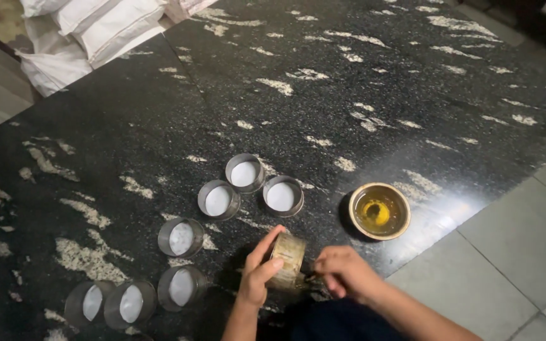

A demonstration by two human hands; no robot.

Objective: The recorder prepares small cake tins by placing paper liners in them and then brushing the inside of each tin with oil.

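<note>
My left hand grips a small round metal ring mould, tilted on its side just above the black speckled stone counter. My right hand is closed right beside the mould's lower edge, fingers pinched on something small and dark that I cannot make out. A shallow brass-coloured bowl holding yellow oily liquid sits just beyond my right hand. Several identical metal ring moulds with white discs at the bottom stand on the counter: three in a cluster ahead, others trailing to the lower left.
White stuffed sacks are stacked past the counter's far left corner. A grey tiled floor lies beyond the counter's right edge.
</note>
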